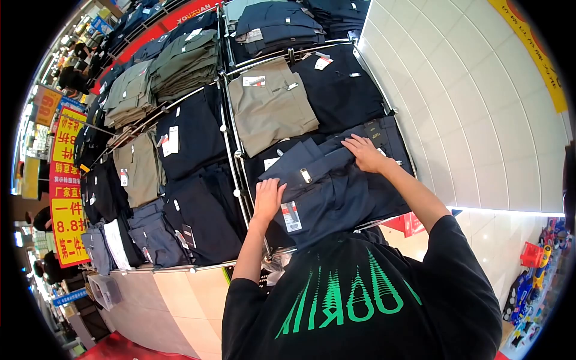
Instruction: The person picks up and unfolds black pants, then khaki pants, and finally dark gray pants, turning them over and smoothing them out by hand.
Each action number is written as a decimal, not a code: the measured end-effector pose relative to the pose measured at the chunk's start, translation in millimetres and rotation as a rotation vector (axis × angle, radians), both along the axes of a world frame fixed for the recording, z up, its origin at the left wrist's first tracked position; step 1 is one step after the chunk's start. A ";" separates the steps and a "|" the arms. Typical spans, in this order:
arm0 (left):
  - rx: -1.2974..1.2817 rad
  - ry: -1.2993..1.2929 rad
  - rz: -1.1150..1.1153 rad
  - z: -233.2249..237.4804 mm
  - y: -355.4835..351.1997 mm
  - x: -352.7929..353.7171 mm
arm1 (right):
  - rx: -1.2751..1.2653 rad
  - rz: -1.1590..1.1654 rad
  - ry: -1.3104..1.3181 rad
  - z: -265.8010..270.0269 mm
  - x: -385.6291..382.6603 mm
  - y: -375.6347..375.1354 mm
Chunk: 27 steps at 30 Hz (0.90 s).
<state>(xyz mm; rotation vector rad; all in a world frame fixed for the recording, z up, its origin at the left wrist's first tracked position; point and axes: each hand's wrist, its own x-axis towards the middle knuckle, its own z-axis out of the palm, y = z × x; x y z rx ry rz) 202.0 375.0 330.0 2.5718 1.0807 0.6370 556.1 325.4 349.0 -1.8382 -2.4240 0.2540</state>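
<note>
A pair of dark navy trousers [336, 201] lies partly folded on the lowest front part of the rack, with a red-and-white price tag on it. My left hand [269, 201] pinches the left edge of its folded cloth. My right hand [365, 154] grips the upper right of the same fold, thumb hidden under the cloth. Between the hands a small pale label [306, 175] shows on the fabric. Behind the fold lie black trousers [341, 90] and khaki trousers [270, 108], each folded with tags.
Metal rack bars [231, 150] divide the stacks. More folded trousers [198, 210] fill the rack to the left. A white tiled wall [468, 102] stands to the right. Red-and-yellow sale signs [66, 186] hang at far left, and packaged toys [531, 282] stand at lower right.
</note>
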 end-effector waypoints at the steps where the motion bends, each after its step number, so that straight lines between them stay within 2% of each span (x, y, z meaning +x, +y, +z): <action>1: 0.017 -0.022 0.005 8.1 0.0 3.4 | -0.005 0.001 0.079 0.9 -4.2 2.2; 4: 0.012 -0.062 0.027 12.1 -0.2 15.4 | 0.031 0.005 0.277 -1.0 -16.8 9.7; 8: -0.035 -0.100 0.099 10.1 0.7 19.6 | 0.167 -0.368 0.313 -19.3 -33.6 18.9; 11: -0.035 -0.104 0.194 -0.2 3.4 13.3 | -0.082 -0.673 0.529 -30.0 -23.4 17.1; 12: -0.061 -0.092 0.230 -4.8 6.0 9.4 | -0.191 -0.666 0.508 -31.8 -15.6 17.7; 15: -0.114 -0.065 0.282 -10.3 10.3 5.5 | -0.252 -0.646 0.562 -31.4 -8.1 18.1; 21: -0.089 -0.080 0.257 -4.8 11.1 14.3 | -0.127 -0.824 0.540 -59.8 -21.0 31.8; 24: -0.049 -0.115 0.226 -3.6 10.8 16.2 | -0.119 -0.847 0.634 -63.4 -15.3 36.4; 27: -0.043 -0.127 0.189 2.2 10.6 18.1 | -0.122 -0.827 0.596 -68.3 -10.3 37.0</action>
